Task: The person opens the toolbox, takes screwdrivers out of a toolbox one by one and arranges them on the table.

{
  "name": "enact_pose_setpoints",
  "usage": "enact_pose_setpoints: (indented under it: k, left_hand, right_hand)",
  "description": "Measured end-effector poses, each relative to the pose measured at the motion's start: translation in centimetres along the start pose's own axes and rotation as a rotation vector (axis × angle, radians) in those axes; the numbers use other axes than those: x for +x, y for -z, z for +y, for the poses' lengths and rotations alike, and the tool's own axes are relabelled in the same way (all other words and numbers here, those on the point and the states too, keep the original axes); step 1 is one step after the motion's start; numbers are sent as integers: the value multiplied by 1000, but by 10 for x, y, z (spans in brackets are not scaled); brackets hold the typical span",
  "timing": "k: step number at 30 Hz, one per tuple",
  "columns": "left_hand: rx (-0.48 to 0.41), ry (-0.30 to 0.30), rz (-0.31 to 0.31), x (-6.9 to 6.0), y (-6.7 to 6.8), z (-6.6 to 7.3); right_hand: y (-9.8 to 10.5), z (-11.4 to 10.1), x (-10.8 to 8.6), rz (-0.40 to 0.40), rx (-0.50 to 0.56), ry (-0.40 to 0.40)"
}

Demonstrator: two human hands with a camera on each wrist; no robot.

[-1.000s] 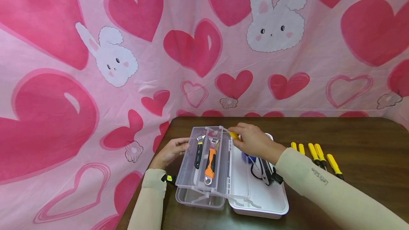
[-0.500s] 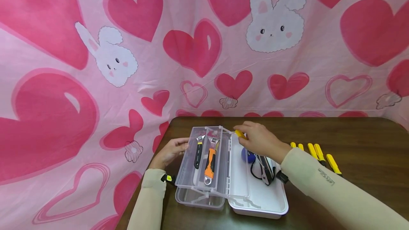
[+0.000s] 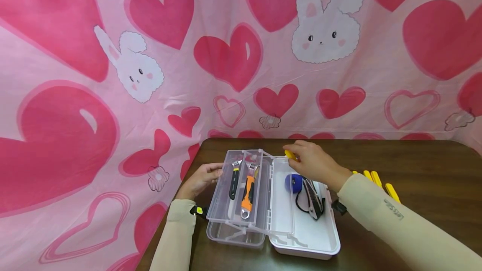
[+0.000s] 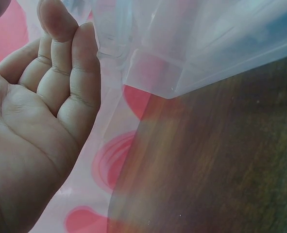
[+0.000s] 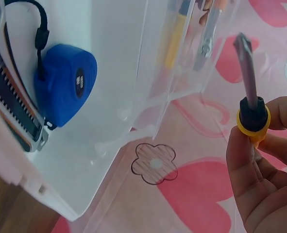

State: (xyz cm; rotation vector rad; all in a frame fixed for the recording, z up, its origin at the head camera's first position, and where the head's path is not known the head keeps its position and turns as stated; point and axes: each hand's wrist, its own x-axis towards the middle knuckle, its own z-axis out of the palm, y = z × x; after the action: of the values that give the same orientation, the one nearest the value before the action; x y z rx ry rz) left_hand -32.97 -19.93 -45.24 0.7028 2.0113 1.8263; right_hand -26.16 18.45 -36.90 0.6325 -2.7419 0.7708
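Observation:
My right hand (image 3: 314, 162) pinches a yellow-handled screwdriver (image 5: 250, 82) over the far end of the white box half (image 3: 320, 237). The right wrist view shows its metal shaft and black collar, with the tip pointing up in that picture. My left hand (image 3: 203, 179) is at the left side of the clear plastic tray (image 3: 219, 200), fingertips against or close to its edge; some fingers are hidden behind it. In this raised tray lie a black-handled adjustable wrench (image 3: 234, 183) and an orange-handled adjustable wrench (image 3: 247, 193). A blue tape measure (image 3: 293, 183) sits in the white half.
Beside the tape measure lies a silver and black cutter-like tool (image 3: 313, 200) with a notched track; a black cord loops next to it. Several yellow handles (image 3: 392, 193) lie on the brown table (image 3: 433, 170), partly behind my right arm. A pink heart-patterned cloth (image 3: 241, 108) hangs behind.
My right hand has moved right, and slightly away from me, with the screwdriver, drawing off from the clear tray. My left hand and the toolbox have stayed put.

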Motion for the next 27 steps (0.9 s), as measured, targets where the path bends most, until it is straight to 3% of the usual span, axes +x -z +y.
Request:
enact_pose_setpoints:
  k: [16, 27]
  left_hand:
    - [14, 1, 6, -2, 1, -2]
    - [13, -8, 0, 0, 1, -2]
  right_hand:
    - [14, 23, -5, 22, -63, 4]
    - [23, 29, -10, 6, -99, -49]
